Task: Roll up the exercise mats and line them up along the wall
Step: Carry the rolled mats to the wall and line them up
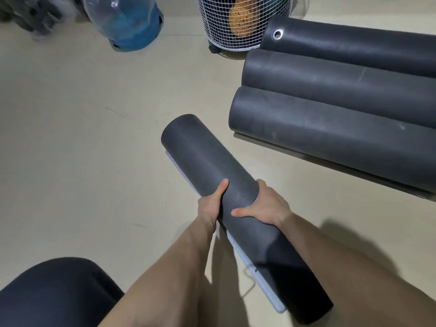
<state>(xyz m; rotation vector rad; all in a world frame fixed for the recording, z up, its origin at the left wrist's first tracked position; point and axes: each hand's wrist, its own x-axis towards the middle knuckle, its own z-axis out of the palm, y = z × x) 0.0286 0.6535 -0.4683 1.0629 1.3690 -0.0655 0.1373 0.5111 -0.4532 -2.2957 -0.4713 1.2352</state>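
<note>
1. Head view, counted: four dark rolled mats, two hands, one wire basket (236,27), one blue water jug (125,22).
2. Held mat (207,161) at centre, slanting 11 to 5 o'clock over the floor (70,114); left hand (210,206) and right hand (265,206) clamped on it, fingers (262,186) curled round, tips hidden.
3. Three floor mats (342,81) at 2 o'clock, touching side by side, right ends cut off.
4. Basket and jug at 12 o'clock, tops cut off.

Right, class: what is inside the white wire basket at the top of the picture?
Through the wire basket mesh shows an orange-yellow spongy object. Its top is cut off by the frame, and the rolled mat covers the basket's lower right.
</note>
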